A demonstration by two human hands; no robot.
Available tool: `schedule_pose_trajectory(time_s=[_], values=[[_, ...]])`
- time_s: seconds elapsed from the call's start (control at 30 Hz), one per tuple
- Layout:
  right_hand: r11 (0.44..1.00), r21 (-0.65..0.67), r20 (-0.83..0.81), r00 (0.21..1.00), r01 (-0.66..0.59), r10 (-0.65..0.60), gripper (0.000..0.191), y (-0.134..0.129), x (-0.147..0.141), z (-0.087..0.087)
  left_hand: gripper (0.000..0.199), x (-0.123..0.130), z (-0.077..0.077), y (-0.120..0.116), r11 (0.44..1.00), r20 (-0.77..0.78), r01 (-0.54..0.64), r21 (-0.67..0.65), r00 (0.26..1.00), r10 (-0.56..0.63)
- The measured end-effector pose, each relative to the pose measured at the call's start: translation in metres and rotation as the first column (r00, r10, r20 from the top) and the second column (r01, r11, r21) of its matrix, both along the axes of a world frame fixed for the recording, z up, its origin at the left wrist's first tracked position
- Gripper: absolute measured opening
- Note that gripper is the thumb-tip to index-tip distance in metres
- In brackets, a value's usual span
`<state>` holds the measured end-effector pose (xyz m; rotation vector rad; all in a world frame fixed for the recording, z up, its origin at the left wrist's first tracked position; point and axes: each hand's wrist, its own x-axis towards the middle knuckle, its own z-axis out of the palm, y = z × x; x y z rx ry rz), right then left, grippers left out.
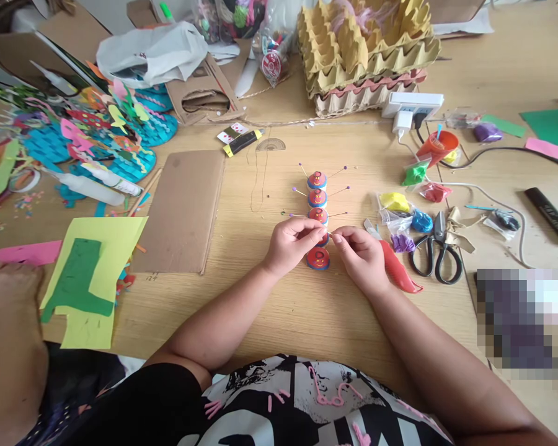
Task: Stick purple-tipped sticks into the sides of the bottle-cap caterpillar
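My left hand (292,240) and my right hand (363,257) meet over a column of small red clay faces, each with thumb and forefinger closed in a pinch. Between the fingertips runs a thin pale stick (329,233), mostly hidden. A red clay face with a blue rim (317,180) tops the column. It and the two below it have thin sticks with purple tips (338,171) at their sides. Another face is partly covered by my fingers. The nearest red face (318,258) shows no sticks.
Black-handled scissors (439,248), a red-handled tool (400,267) and bagged coloured clay (394,201) lie right. Cardboard (181,210) and yellow paper (93,334) lie left, near another person's arm (9,328). Egg trays (367,62) and a power strip (416,102) stand behind.
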<state>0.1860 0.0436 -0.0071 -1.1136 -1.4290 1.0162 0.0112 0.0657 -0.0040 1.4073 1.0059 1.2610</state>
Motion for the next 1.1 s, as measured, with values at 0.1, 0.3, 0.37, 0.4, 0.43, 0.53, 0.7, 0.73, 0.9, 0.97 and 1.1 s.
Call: schedule_pose_trajectory(time_s=[0.1,0.3,0.37,0.4,0.43,0.53,0.7,0.73,0.9,0.97,1.1], values=[[1.0,-0.004,-0.005,1.0,0.002,-0.002,0.026,0.0001,0.0002,-0.0018,0.021,0.0004,0.0008,-0.0006,1.0,0.036,0.001,-0.012,0.999,0.0],[0.998,-0.026,-0.026,0.998,0.051,-0.051,0.032,0.0026,0.001,-0.0049,0.03,-0.0001,0.0013,-0.0014,0.999,0.117,-0.005,-0.046,0.993,0.01],[0.999,-0.03,-0.033,0.998,0.043,-0.044,0.032,0.0028,0.0009,-0.0044,0.029,0.0002,0.0015,-0.0012,0.998,0.113,-0.013,-0.055,0.993,0.019],[0.999,-0.029,-0.036,0.999,0.033,-0.034,0.031,0.0026,0.0008,-0.0038,0.028,0.0004,0.0016,-0.001,0.998,0.11,-0.014,-0.056,0.994,0.02],[0.999,-0.028,-0.037,0.999,0.02,-0.021,0.03,0.0022,0.0005,-0.003,0.026,0.0008,0.0016,-0.0009,0.998,0.106,-0.013,-0.055,0.994,0.019],[0.999,-0.035,-0.034,0.999,-0.009,0.008,0.028,0.0006,-0.0004,-0.0001,0.022,0.0019,0.0009,-0.0005,0.999,0.087,-0.008,-0.05,0.996,0.013],[0.996,-0.083,-0.019,1.0,-0.022,0.02,0.031,0.0004,-0.0018,0.0029,0.019,0.0025,-0.0024,0.0,0.999,0.058,-0.029,-0.024,0.998,0.03],[0.995,-0.095,-0.017,1.0,-0.025,0.023,0.032,0.0009,-0.0019,0.003,0.019,0.0024,-0.0028,0.0,0.999,0.053,-0.044,-0.017,0.998,0.045],[0.993,-0.115,-0.038,0.999,-0.018,0.013,0.037,0.0032,-0.0005,0.001,0.028,0.0013,-0.0007,-0.0008,0.998,0.078,-0.041,-0.054,0.996,0.045],[0.994,-0.114,-0.05,0.999,0.002,-0.008,0.037,0.0034,0.0001,-0.0001,0.036,0.0011,0.0006,-0.0008,0.995,0.085,-0.051,-0.084,0.995,0.059],[0.994,-0.108,-0.072,0.997,0.008,-0.016,0.035,0.0027,-0.0001,-0.0008,0.032,0.0025,0.0014,-0.0005,0.997,0.08,-0.046,-0.065,0.996,0.051]])
